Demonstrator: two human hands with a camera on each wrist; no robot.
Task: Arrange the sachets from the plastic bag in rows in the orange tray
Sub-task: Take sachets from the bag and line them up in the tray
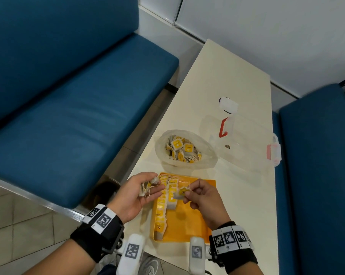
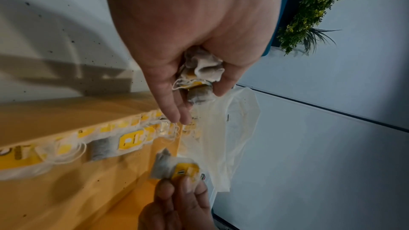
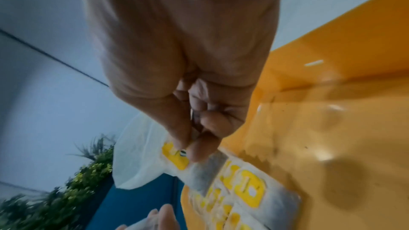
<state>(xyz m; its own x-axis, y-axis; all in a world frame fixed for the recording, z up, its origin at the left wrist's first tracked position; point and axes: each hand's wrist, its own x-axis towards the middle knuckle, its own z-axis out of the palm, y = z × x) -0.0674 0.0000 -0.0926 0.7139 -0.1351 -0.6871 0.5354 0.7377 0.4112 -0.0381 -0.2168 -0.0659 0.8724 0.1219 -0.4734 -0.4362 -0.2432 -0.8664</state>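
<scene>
The orange tray [image 1: 189,221] sits at the table's near edge, with rows of yellow-tagged sachets [image 1: 164,197] along its left side; the rows also show in the wrist views [image 2: 130,140] [image 3: 247,186]. Behind it the open plastic bag [image 1: 184,149] holds several more sachets. My left hand [image 1: 146,188] hovers over the tray's left edge and cups a small bunch of sachets [image 2: 199,74] in curled fingers. My right hand [image 1: 189,192] hangs above the tray and pinches one sachet [image 1: 179,193] by its yellow tag [image 3: 175,155].
A clear plastic box [image 1: 247,139] with red latches lies on the cream table [image 1: 237,76] behind the bag, near a small white lid [image 1: 228,105]. Blue benches flank the table [image 1: 78,116] [image 1: 318,175]. The tray's right half is bare.
</scene>
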